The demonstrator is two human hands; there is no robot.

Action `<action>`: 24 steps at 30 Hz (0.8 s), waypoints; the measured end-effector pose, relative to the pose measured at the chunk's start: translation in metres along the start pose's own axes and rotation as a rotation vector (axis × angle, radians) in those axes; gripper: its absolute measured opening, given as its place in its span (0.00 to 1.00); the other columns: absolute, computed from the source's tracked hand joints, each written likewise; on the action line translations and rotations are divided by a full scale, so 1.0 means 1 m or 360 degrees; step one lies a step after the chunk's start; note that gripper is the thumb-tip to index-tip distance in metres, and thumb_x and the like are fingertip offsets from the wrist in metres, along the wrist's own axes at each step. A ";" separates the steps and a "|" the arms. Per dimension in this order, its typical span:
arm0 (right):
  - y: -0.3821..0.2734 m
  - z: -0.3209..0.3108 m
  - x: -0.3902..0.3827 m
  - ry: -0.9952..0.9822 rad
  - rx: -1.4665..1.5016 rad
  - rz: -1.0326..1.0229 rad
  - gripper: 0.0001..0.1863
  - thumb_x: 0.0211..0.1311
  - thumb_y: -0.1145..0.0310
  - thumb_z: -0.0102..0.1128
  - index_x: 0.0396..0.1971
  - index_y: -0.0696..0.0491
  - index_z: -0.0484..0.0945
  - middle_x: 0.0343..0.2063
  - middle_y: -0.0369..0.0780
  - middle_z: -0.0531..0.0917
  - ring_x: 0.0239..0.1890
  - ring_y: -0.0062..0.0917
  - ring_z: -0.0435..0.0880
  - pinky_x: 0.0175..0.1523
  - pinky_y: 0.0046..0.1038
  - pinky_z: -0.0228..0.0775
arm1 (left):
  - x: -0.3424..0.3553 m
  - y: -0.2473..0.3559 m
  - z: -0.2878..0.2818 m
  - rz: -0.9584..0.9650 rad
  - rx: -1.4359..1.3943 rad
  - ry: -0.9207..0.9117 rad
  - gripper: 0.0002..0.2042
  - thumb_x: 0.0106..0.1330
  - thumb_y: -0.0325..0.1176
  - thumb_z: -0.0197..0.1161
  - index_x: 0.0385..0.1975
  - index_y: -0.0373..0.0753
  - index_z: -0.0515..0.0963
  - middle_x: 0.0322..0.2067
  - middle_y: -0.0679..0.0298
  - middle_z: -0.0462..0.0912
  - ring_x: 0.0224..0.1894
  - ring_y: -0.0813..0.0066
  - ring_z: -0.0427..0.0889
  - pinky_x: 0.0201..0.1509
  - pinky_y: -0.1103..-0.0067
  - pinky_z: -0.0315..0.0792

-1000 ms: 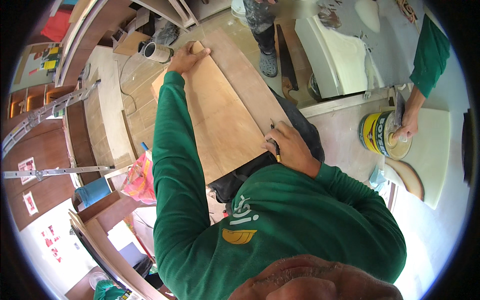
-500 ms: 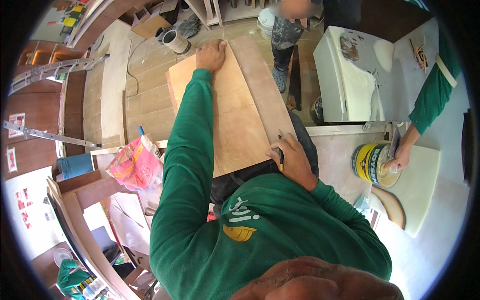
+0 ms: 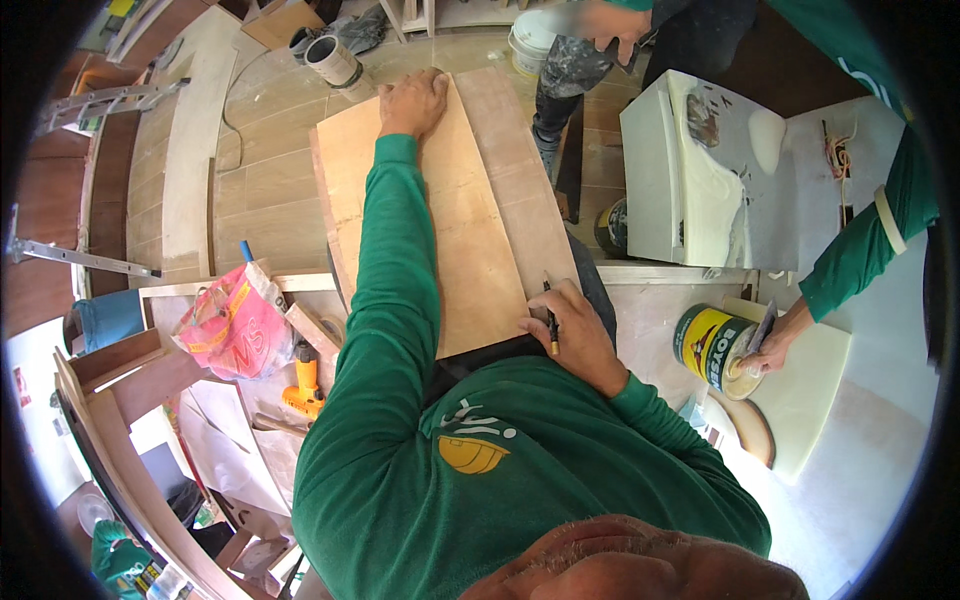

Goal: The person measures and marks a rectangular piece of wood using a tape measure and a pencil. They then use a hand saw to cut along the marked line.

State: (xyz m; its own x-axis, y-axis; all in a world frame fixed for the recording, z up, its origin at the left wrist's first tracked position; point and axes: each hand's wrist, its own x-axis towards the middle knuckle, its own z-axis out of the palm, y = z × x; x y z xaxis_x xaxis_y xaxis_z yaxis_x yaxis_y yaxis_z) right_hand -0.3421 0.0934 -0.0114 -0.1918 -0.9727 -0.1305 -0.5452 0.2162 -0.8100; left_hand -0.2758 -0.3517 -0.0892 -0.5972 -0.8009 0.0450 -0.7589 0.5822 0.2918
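Two thin wooden boards lie one over the other in front of me. The upper one is a light plywood board (image 3: 470, 230), and the lower board (image 3: 515, 170) shows along its right side. My left hand (image 3: 412, 105) is closed over the far edge of the plywood board, its arm stretched along the sheet. Close to the near right corner, my right hand (image 3: 580, 335) grips a dark pencil (image 3: 552, 318), its tip pointing away from me. The pencil lies by the plywood's right edge; I cannot tell whether it touches the wood.
To the left are a pink bag (image 3: 230, 325), an orange drill (image 3: 304, 385) and a ladder (image 3: 90, 262). On the right, a co-worker's hand (image 3: 770, 350) holds a scraper at a paint can (image 3: 715, 350). Another person's hand (image 3: 615, 30) shows beyond a smeared white cabinet (image 3: 655, 170).
The view has shifted, and most things appear farther left. The pencil has tilted slightly in my right hand. The orange drill has come into sight beside my left arm.
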 end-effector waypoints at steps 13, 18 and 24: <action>0.004 -0.034 0.248 0.0497 0.0205 -0.0388 0.19 0.72 0.59 0.68 0.54 0.56 0.83 0.44 0.52 0.90 0.43 0.51 0.90 0.49 0.45 0.81 | 0.016 -0.025 0.009 0.0044 -0.0091 0.0032 0.26 0.84 0.60 0.42 0.64 0.55 0.83 0.61 0.55 0.88 0.66 0.48 0.83 0.72 0.34 0.58; 0.006 -0.008 0.322 0.0559 0.0159 -0.0392 0.17 0.71 0.61 0.68 0.52 0.55 0.86 0.42 0.48 0.93 0.41 0.42 0.92 0.49 0.41 0.83 | 0.017 -0.037 0.018 0.0036 -0.0131 0.0104 0.25 0.83 0.58 0.47 0.61 0.52 0.85 0.61 0.52 0.88 0.66 0.45 0.82 0.69 0.39 0.66; 0.006 -0.006 0.354 0.0556 0.0235 -0.0404 0.11 0.72 0.68 0.69 0.48 0.56 0.86 0.37 0.51 0.90 0.39 0.38 0.90 0.45 0.38 0.80 | 0.010 -0.016 -0.005 0.0040 -0.0168 0.0045 0.26 0.81 0.58 0.53 0.63 0.46 0.83 0.60 0.46 0.86 0.65 0.43 0.83 0.69 0.46 0.71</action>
State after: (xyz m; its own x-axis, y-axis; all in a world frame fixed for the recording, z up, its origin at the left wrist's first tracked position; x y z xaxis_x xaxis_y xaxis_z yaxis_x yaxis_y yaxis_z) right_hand -0.4186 -0.2487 -0.0591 -0.3449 -0.9010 0.2630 -0.4934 -0.0643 -0.8674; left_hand -0.2682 -0.3695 -0.0890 -0.6071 -0.7906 0.0804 -0.7112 0.5857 0.3889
